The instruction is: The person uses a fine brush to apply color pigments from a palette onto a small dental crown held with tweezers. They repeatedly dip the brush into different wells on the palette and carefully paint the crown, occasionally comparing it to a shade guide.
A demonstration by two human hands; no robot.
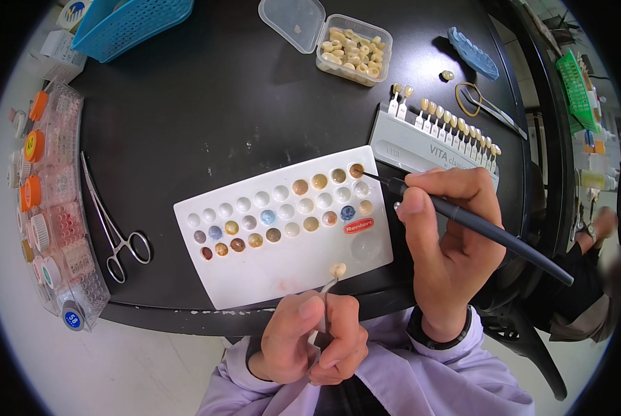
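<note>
My right hand (456,243) is closed around a dark-handled fine brush (491,225). The brush tip reaches the brown well at the upper right corner of a white ceramic palette (290,277). Rows of wells in the palette hold brown, ochre, blue, grey and whitish pastes. Just below the palette's front part, my left hand (314,336) grips metal tweezers (329,286). At their end is a small cream-coloured dental crown (337,270), seen over the palette's lower right area. The rest of the tweezers is mostly hidden by my fingers.
Behind the palette stand a grey tooth shade guide (411,142) and an open clear box of crowns (355,55). Scissor-handled forceps (120,239) lie left. Stacked jars (37,149) line the left edge; a blue basket (134,31), blue dental mould (473,54) and tweezers (501,116) lie farther back.
</note>
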